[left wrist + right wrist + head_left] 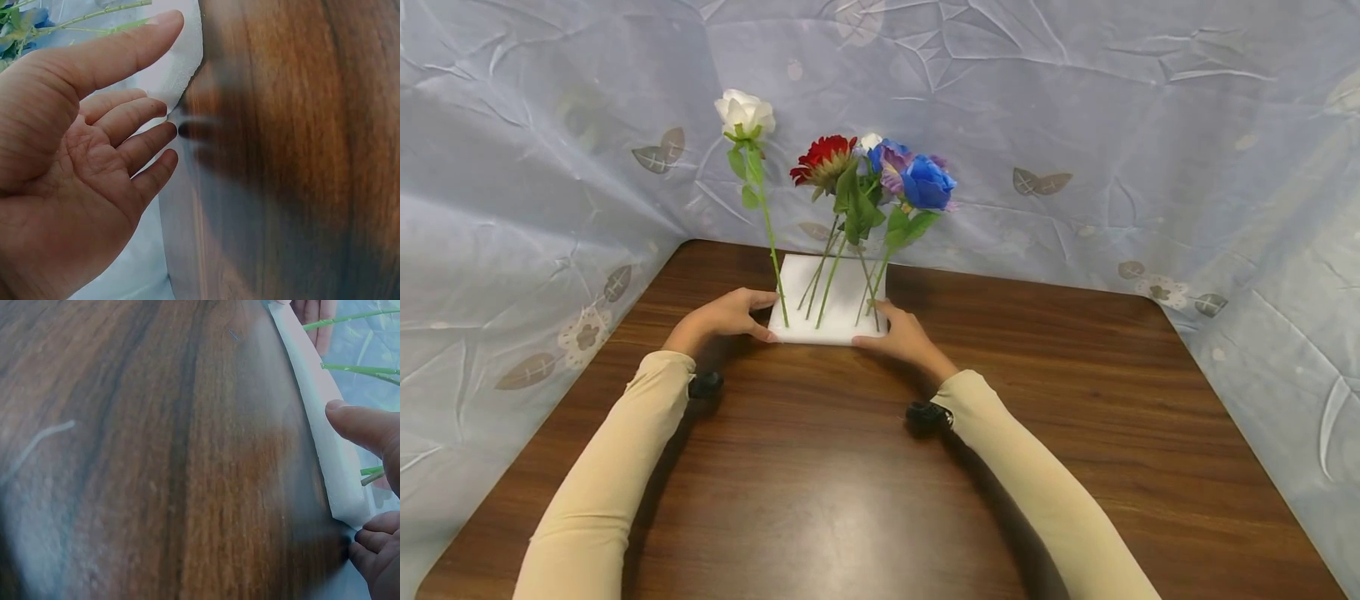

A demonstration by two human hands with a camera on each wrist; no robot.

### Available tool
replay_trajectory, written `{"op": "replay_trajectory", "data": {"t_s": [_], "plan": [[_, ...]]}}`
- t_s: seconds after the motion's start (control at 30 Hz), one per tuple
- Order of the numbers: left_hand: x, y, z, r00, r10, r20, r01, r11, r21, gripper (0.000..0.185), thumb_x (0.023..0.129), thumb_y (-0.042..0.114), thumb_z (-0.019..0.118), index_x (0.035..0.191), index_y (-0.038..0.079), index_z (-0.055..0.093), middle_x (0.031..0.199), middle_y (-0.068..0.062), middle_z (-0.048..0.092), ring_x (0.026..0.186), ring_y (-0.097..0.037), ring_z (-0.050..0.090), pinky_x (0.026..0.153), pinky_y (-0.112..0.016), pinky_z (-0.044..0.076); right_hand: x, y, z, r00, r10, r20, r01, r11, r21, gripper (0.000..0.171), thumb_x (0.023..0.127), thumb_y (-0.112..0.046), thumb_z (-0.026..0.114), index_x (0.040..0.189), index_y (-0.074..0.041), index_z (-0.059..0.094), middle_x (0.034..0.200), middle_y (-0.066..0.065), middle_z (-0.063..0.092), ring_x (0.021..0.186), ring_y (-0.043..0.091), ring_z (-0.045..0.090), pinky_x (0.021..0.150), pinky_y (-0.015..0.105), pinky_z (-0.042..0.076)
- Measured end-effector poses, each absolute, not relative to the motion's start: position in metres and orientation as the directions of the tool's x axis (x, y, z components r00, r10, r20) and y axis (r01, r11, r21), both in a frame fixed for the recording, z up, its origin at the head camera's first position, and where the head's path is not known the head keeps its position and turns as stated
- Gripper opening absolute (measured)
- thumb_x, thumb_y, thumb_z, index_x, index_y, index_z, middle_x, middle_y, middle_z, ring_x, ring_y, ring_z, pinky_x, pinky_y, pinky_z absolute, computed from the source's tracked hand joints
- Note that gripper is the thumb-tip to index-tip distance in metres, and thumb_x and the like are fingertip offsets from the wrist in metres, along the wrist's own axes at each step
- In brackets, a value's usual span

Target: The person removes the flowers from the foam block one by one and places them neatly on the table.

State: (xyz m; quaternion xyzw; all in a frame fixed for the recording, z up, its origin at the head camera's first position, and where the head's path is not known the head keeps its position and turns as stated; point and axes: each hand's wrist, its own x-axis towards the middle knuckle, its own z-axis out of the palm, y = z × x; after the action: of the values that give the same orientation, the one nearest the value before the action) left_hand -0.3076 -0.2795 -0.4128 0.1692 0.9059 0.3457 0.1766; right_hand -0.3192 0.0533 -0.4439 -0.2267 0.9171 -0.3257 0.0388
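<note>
A white foam block stands on the table with several artificial flowers stuck in it. My left hand holds its left end, thumb at the front corner and fingers along the side. At the right end, my right hand grips the block, its thumb against the foam and other fingers bent near the corner. A white rose leans left on a long green stem. Further right cluster a red flower, a blue rose and a purple flower, with another white bloom partly hidden behind.
The dark wooden table runs out in front of the block and to both sides. A pale, patterned cloth hangs behind it and at the sides. Black wrist devices sit under both sleeves, close over the tabletop.
</note>
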Motion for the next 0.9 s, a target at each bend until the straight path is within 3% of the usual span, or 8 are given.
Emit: {"op": "replay_trajectory", "data": {"t_s": [0.2,0.53,0.7,0.9], "plan": [[-0.307,-0.281,-0.413,-0.886,0.414,-0.209,0.162,0.699,0.697,0.091,0.088,0.015,0.081,0.158,-0.007,0.027,0.163,-0.028,0.028,0.152,-0.046,0.027,0.121,-0.06,0.03,-0.32,0.052,-0.446,-0.896,-0.438,0.076,-0.386,0.683,-0.62,0.091,0.083,-0.045,0.083,0.155,-0.005,0.043,0.158,0.021,0.043,0.148,0.033,0.041,0.122,0.045,0.037],[-0.308,-0.277,-0.419,-0.91,0.378,-0.171,0.157,0.695,0.701,0.095,0.09,0.03,0.08,0.159,-0.005,0.025,0.166,-0.027,0.022,0.154,-0.048,0.019,0.121,-0.062,0.028,-0.325,0.057,-0.438,-0.893,-0.45,0.024,-0.362,0.686,-0.631,0.088,0.087,-0.046,0.079,0.156,-0.005,0.041,0.158,0.019,0.044,0.148,0.035,0.042,0.12,0.049,0.039],[-0.311,-0.274,-0.423,-0.918,0.36,-0.169,0.153,0.712,0.685,0.094,0.088,0.027,0.082,0.16,0.0,0.027,0.166,-0.025,0.023,0.153,-0.047,0.019,0.121,-0.063,0.029,-0.322,0.061,-0.427,-0.905,-0.414,0.099,-0.359,0.616,-0.702,0.073,0.09,-0.037,0.079,0.147,0.0,0.052,0.15,0.02,0.054,0.139,0.036,0.053,0.114,0.049,0.046],[-0.313,-0.27,-0.423,-0.919,0.36,-0.16,0.152,0.699,0.699,0.09,0.087,0.021,0.083,0.158,0.001,0.033,0.165,-0.023,0.028,0.153,-0.046,0.022,0.121,-0.061,0.029,-0.318,0.062,-0.417,-0.908,-0.323,0.266,-0.398,0.469,-0.789,0.04,0.092,-0.017,0.078,0.124,0.006,0.07,0.121,0.022,0.073,0.109,0.037,0.072,0.095,0.046,0.059]]}}
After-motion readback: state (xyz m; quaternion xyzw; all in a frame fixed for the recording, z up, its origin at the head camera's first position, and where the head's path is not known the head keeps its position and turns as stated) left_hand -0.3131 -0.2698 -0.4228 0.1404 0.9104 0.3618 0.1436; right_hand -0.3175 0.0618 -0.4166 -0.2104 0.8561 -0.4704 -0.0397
